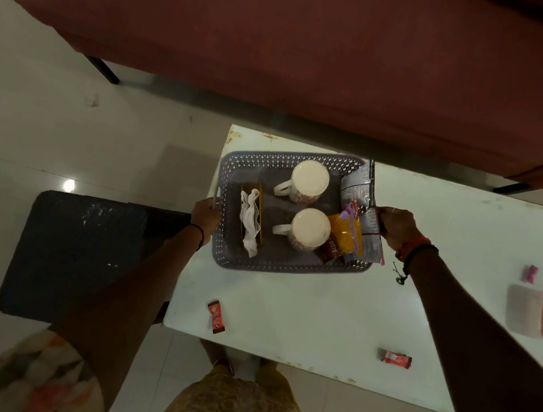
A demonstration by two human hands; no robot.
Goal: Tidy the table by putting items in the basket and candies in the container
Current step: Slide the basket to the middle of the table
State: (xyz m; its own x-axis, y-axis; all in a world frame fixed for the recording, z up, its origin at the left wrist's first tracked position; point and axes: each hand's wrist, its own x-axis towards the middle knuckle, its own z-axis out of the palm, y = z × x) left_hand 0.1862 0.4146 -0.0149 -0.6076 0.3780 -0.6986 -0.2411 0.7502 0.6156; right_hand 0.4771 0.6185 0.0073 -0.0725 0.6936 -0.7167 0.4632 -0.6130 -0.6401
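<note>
Basket (275, 268) at 10 o'clock on the table (318, 309) is already loaded, with napkin holder (249, 223), two mugs (310, 228) and snack packets (345, 236), so the items part looks done. Candies remain: one red candy (216, 316) at 7 o'clock, a second red candy (397, 358) at 5, and a pink candy (530, 273) at 3, just above the pink container (540, 315). Left hand (205, 214) has its fingers curled round the basket's 9 o'clock rim; right hand (398, 227) is clamped on the 3 o'clock rim where a packet overhangs; lifted or resting, cannot tell.

My feed is dim; a lamp glares off the floor (69, 184), and wide-angle bending warps the edges.
</note>
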